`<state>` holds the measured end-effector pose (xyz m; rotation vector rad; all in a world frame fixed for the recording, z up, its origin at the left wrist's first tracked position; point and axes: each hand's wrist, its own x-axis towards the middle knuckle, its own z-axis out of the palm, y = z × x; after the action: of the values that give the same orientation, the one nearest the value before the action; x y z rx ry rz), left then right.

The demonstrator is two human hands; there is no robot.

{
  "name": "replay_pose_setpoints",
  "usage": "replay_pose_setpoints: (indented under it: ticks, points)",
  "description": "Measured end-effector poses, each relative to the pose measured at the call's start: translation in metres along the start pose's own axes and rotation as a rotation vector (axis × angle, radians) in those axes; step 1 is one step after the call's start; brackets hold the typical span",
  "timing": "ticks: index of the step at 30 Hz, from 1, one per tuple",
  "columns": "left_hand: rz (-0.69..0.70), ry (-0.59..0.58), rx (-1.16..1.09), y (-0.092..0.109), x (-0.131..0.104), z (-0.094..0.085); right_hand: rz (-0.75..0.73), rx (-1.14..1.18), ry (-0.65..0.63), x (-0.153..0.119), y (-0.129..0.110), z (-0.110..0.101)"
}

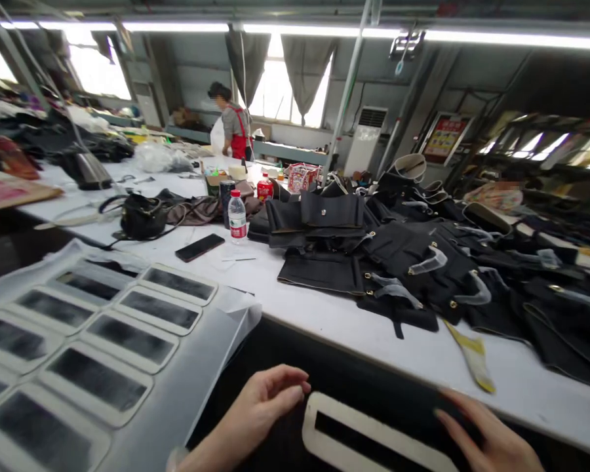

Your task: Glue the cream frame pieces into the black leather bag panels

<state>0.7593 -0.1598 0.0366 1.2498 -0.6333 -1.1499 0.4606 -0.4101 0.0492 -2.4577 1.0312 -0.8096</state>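
Note:
My left hand (268, 403) hovers low in the middle with its fingers loosely curled and nothing in it, just left of a white-bordered black panel (368, 442). Over at the bottom right, my right hand (486, 436) lies flat on the black material at that panel's right end. To my left a grey sheet (191, 380) carries several similar white-rimmed dark panels (132, 337) laid in rows.
A long white table (334, 314) holds a heap of black bag parts (423, 262), a water bottle (236, 216), a phone (199, 247), a black handbag (140, 216) and a yellow strip (474, 357). A person in a red apron (233, 124) stands far back.

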Motion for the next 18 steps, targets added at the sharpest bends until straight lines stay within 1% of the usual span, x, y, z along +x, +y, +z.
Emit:
replay_pose_setpoints:
  ticks: [1,2,5,7,8,9,11,13,16,18]
  points:
    - [-0.004,0.037,-0.005,-0.002,0.005,-0.007,-0.149,-0.175,-0.091,0.030,-0.005,0.018]
    - [-0.003,0.070,-0.007,-0.004,0.010,-0.013,-0.285,-0.399,-0.196,0.063,-0.011,0.037]
    - [0.041,0.134,0.047,-0.007,0.034,-0.028,-0.453,-0.552,-0.266,0.157,-0.022,0.095]
    - [0.092,0.201,0.149,-0.005,0.060,-0.036,-0.540,-0.613,-0.289,0.202,-0.024,0.124]
    - [0.127,0.252,0.223,-0.002,0.077,-0.041,-0.582,-0.645,-0.299,0.218,-0.023,0.134]
    - [0.166,0.312,0.311,0.002,0.095,-0.046,-0.619,-0.673,-0.305,0.228,-0.021,0.142]
    - [0.233,0.436,0.498,0.010,0.135,-0.056,-0.682,-0.710,-0.315,0.240,-0.016,0.151]
    - [0.224,0.514,0.628,0.015,0.175,-0.065,-0.739,-0.726,-0.336,0.245,-0.011,0.155]
    - [0.172,0.540,0.660,0.014,0.223,-0.072,-0.812,-0.728,-0.379,0.249,-0.009,0.155]
    - [0.188,0.549,0.629,0.010,0.242,-0.073,-0.845,-0.724,-0.392,0.253,-0.010,0.153]
